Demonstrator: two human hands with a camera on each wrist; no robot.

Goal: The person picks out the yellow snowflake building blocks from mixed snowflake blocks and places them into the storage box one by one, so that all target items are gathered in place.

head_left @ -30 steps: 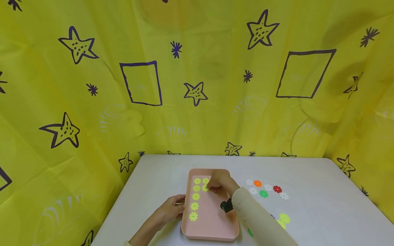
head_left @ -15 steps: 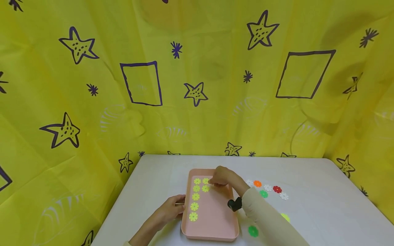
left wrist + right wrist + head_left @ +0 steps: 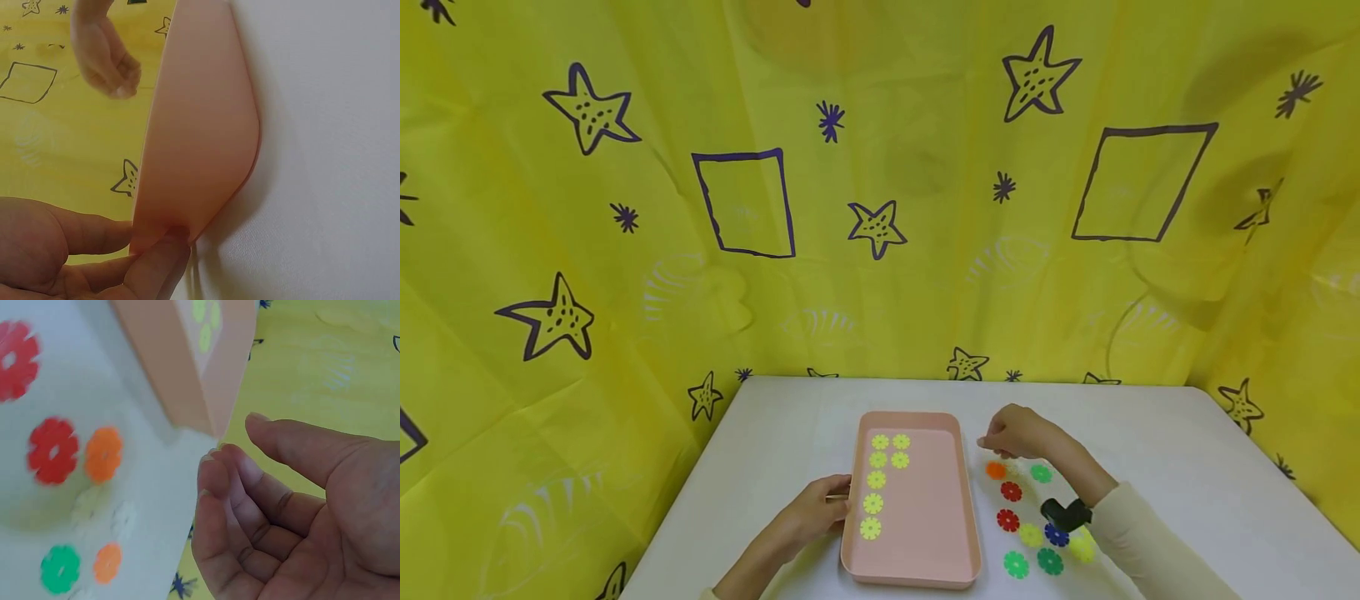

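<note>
A pink rectangular tray (image 3: 925, 533) lies on the table, with several yellow flower-shaped discs (image 3: 873, 503) set in two columns on its left side. My left hand (image 3: 812, 508) grips the tray's left side; in the left wrist view, the thumb (image 3: 103, 237) is at the rim and the fingers (image 3: 159, 262) press the outer wall. To the right of the tray, my right hand (image 3: 1018, 432) hovers over the far part of the loose discs. Its fingers are loosely bent, the thumb stands apart, and nothing shows between them in the right wrist view.
Loose flower discs lie on the white table (image 3: 805, 408) right of the tray: red (image 3: 1008, 521), orange (image 3: 996, 471), green (image 3: 1017, 565), blue (image 3: 1057, 534) and yellow (image 3: 1032, 535). Whitish ones show in the right wrist view. A yellow patterned curtain (image 3: 925, 292) hangs behind the table.
My right hand has left the tray and moved right, over the loose discs. The yellow disc near its fingers stays in the second column. My left hand has kept its place on the tray.
</note>
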